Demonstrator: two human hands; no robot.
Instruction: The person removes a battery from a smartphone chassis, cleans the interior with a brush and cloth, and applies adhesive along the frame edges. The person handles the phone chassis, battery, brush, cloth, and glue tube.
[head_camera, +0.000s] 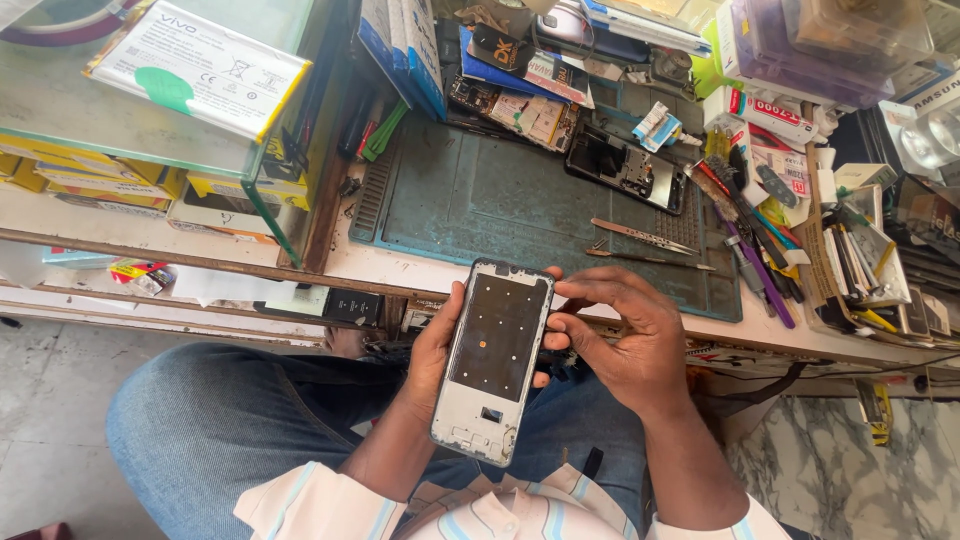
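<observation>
Phone frame (492, 362) held over lap below table (400, 268) edge, long axis running away from body; left hand (432, 350) cradles its left edge, right hand (622, 338) fingertips pinch upper right edge, equally near.

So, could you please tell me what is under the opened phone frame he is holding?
The left hand cups beneath the grey phone frame, above blue-jeaned legs. Its palm is covered.

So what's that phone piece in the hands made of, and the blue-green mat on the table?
The stripped silver-grey phone frame looks like light metal or plastic: dull sheen, thin stiff edges, dark inner panel. The worn blue-green work mat seems rubbery silicone: matte, scuffed, with moulded ridges along its left side.
</observation>
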